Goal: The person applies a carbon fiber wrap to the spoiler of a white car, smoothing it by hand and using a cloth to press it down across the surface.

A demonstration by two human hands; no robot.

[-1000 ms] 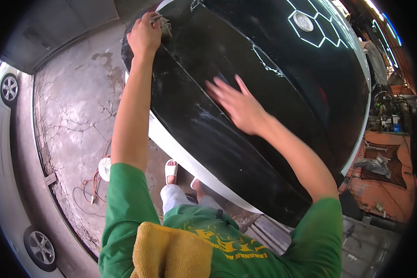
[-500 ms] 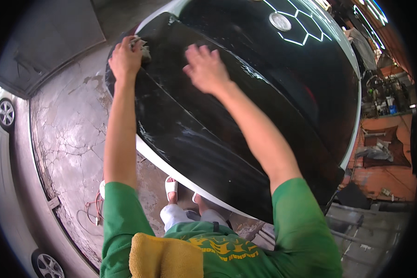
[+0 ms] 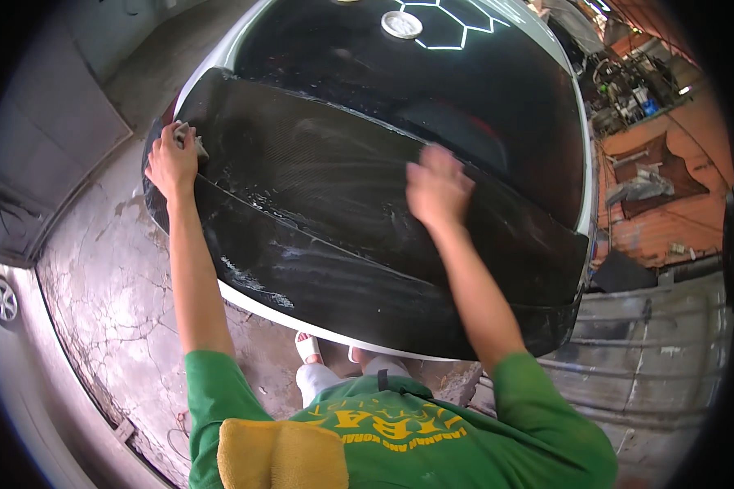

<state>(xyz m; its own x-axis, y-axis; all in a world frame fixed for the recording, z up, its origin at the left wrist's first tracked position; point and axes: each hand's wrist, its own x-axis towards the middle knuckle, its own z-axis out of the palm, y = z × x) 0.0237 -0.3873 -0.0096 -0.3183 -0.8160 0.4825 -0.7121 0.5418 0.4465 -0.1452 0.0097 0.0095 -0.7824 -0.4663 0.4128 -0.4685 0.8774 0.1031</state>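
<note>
A wide black panel (image 3: 302,151) with a fine woven pattern lies across the end of a white-edged car, marked by wet streaks and whitish smears. At its far left corner, my left hand (image 3: 172,165) is closed on a crumpled grey cloth (image 3: 189,140), partly hidden by the fingers. My right hand (image 3: 440,189) is over the panel's right half, near the seam with the glossy dark glass (image 3: 334,61). Motion blurs its fingers, so I cannot tell their shape or whether they touch the surface.
A round white disc (image 3: 401,24) sits on the dark glass. A yellow towel (image 3: 281,456) hangs over my green shirt. At left are a grey metal door (image 3: 49,122) and another car's wheel (image 3: 2,298). Corrugated sheets (image 3: 652,342) and a cluttered bench (image 3: 636,90) stand at right.
My view has shifted, with the panel sitting lower. My right hand has moved rightward across the panel; its fingers were spread before. My left hand keeps the cloth at the same corner.
</note>
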